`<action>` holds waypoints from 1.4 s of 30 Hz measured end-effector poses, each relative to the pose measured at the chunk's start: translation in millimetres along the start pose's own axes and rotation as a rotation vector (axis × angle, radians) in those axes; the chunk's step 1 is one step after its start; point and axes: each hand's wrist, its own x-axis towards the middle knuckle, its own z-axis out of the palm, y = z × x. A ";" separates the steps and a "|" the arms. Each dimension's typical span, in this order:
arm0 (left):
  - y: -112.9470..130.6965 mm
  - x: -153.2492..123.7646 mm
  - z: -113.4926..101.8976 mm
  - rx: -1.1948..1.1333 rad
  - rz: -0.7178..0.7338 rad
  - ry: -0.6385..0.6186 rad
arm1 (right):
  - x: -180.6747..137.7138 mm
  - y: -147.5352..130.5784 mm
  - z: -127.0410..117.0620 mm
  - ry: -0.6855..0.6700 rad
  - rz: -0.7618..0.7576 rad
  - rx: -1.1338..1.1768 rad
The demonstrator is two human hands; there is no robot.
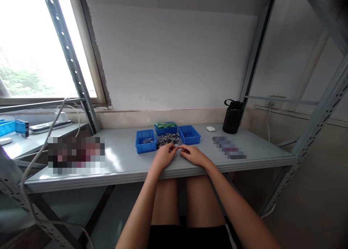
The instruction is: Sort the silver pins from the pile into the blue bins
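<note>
My left hand (165, 156) and my right hand (193, 155) meet near the front edge of the table, fingertips close together. Both are closed in a pinch; whatever they hold, if anything, is too small to make out. Just beyond them lies a heap of small metal pins (170, 138), dark and silvery. To its left stands a blue bin (139, 147) with some of the same thin metal pieces inside. Another blue bin (194, 139), on the right, has a few small dark pieces. Behind the heap, a third blue bin (166, 131) holds green packaging (164, 125).
A black bottle (232, 117) stands at the back right, beside a small white case (210, 129). Blurred-out items lie at the left and right of the table (122, 162). Metal shelf posts (65, 53) frame both sides, and a white cable (32, 162) hangs at the left.
</note>
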 end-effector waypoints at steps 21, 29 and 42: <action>2.5 -0.3 -2.3 -0.018 0.008 0.015 | 0.2 1.7 0.9 -0.011 -0.039 0.041; 0.4 -0.4 -1.2 -0.005 0.049 -0.026 | -0.8 -1.2 -1.1 -0.015 -0.040 0.036; 5.2 -0.1 -3.0 0.027 0.051 -0.075 | 0.6 4.8 0.8 -0.005 -0.014 0.047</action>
